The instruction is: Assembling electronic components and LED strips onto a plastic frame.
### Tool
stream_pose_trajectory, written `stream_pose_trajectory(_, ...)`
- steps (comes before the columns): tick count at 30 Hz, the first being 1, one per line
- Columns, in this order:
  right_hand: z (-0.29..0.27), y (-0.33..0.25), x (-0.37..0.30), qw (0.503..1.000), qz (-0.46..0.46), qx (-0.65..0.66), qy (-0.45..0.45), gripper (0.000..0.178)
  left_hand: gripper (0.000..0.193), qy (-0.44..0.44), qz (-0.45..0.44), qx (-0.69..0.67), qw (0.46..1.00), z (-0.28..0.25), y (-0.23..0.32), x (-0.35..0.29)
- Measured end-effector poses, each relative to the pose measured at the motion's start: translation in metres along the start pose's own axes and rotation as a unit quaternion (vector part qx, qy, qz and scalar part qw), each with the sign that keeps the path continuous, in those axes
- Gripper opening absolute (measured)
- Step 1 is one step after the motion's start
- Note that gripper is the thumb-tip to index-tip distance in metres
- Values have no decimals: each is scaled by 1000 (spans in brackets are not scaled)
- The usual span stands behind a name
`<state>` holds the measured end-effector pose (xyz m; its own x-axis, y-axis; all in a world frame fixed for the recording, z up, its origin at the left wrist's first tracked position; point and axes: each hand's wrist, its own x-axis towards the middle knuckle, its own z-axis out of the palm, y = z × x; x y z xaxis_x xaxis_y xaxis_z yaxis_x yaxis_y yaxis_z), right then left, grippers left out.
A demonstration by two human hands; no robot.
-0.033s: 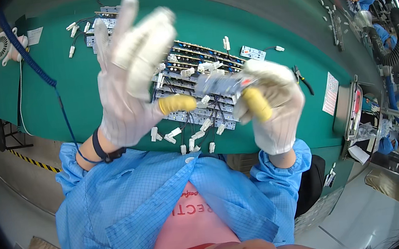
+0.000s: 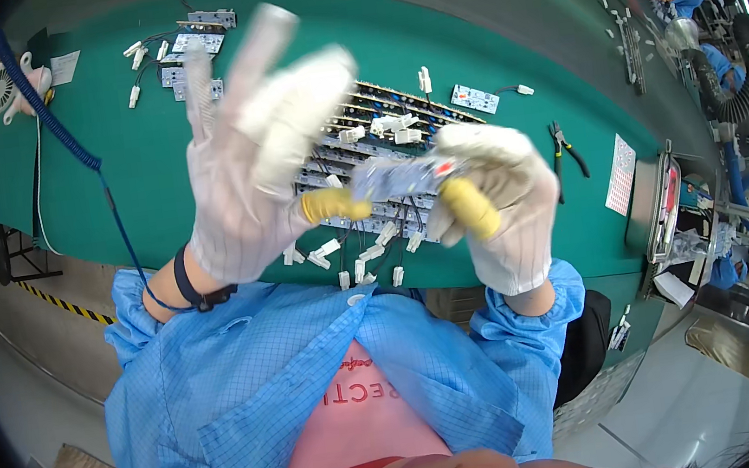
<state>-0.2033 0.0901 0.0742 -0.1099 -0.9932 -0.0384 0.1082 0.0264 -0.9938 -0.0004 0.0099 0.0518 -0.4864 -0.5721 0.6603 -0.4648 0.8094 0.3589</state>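
Note:
My right hand (image 2: 511,203), in a white glove with a yellow thumb cover, grips a small circuit board (image 2: 391,179) by its right end. The board is blurred and shows a red spot near the fingers. At its other end my left hand (image 2: 251,179), gloved likewise, is open with fingers spread; whether its thumb touches the board, I cannot tell. Beneath both hands lie rows of circuit boards (image 2: 405,104) with white connectors (image 2: 394,125) on dark leads, partly hidden by the gloves.
A single board (image 2: 476,99) lies beyond my right hand, with pliers (image 2: 566,154) and a printed sheet (image 2: 620,176) further right. More boards (image 2: 199,42) sit at the far left of the green table (image 2: 121,186). A small fan (image 2: 1,88) stands near a coiled blue cord (image 2: 51,115).
My right hand and the board in it have shifted a little left, toward my left hand. The fingers of my left hand have moved slightly right.

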Motion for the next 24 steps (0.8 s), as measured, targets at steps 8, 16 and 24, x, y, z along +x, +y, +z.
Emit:
stream_pose_trajectory(8, -3, 10, 3, 995, 78, 8, -60, 37, 46, -109, -103, -206, 967, -6, 11, -7)
stream_pose_trajectory(16, -12, 16, 17, 932, -243, -258, -68, 62, 41, -120, -36, -53, 991, -6, 10, -16)
stream_pose_trajectory(24, -5, 25, 15, 790, -380, -481, -4, 53, 40, -37, 64, -2, 997, 1, 10, -27)
